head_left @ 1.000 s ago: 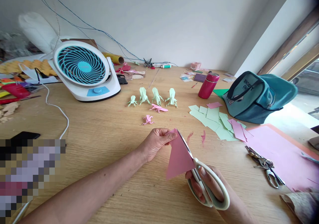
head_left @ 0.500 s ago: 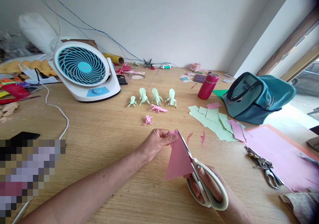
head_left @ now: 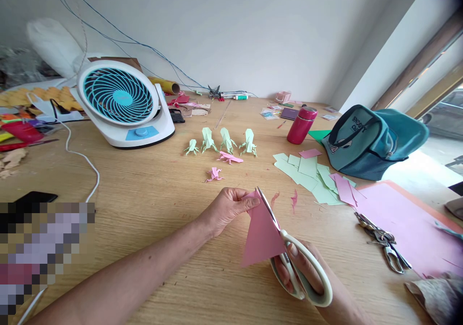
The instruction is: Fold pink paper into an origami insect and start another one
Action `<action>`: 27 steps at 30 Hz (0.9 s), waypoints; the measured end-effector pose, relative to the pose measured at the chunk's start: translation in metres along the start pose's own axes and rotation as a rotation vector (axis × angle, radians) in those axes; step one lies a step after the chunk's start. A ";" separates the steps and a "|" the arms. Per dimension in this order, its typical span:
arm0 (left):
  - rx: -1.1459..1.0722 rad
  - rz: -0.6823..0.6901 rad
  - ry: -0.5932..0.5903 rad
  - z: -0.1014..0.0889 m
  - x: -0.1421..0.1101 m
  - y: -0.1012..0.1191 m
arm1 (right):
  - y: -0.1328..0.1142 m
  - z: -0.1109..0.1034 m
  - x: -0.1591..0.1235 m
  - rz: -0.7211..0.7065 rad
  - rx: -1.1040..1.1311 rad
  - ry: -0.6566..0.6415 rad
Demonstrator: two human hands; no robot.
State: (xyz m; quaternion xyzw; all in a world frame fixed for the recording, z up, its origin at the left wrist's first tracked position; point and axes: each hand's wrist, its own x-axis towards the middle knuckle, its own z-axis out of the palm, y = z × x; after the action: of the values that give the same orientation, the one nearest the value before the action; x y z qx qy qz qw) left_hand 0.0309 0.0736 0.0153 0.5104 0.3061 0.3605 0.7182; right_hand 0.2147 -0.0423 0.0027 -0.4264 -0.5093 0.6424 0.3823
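My left hand point(head_left: 233, 208) pinches a pink sheet of paper point(head_left: 262, 238) near its top corner, thumb in front. The paper hangs as a rough triangle above the table. Through the white handles of the scissors point(head_left: 314, 272) go the fingers of my right hand point(head_left: 291, 267). The blades lie along the right edge of the pink paper, their tips near my left thumb. Beyond my hands stand several pale green folded-paper insects point(head_left: 227, 141), with a pink folded-paper figure point(head_left: 230, 157) before them and a smaller pink folded-paper figure point(head_left: 214, 174) nearer.
On the right lie green and pink paper scraps point(head_left: 307, 173), a bunch of keys point(head_left: 383, 240) and a large pink sheet point(head_left: 415, 219). Behind them are a red flask point(head_left: 302, 126) and a teal bag point(head_left: 372, 142). A fan point(head_left: 125, 101) and a black phone point(head_left: 36, 200) are left.
The pink paper has shifted slightly down and right between my hands. Both hands keep their grip, and the scissors stay along the paper's right edge.
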 end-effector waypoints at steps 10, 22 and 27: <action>0.003 -0.003 -0.001 -0.001 0.001 -0.001 | -0.003 0.002 -0.001 -0.006 -0.037 0.039; 0.000 -0.003 0.001 0.000 0.000 0.000 | -0.002 0.003 -0.001 0.015 -0.011 0.058; 0.012 -0.035 -0.032 0.003 -0.002 -0.002 | -0.001 -0.002 -0.003 0.005 0.002 0.103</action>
State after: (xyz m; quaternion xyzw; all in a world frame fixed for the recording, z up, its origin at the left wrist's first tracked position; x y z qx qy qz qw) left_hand 0.0321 0.0702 0.0148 0.5149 0.3058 0.3378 0.7261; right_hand 0.2172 -0.0441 0.0040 -0.4597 -0.4874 0.6211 0.4066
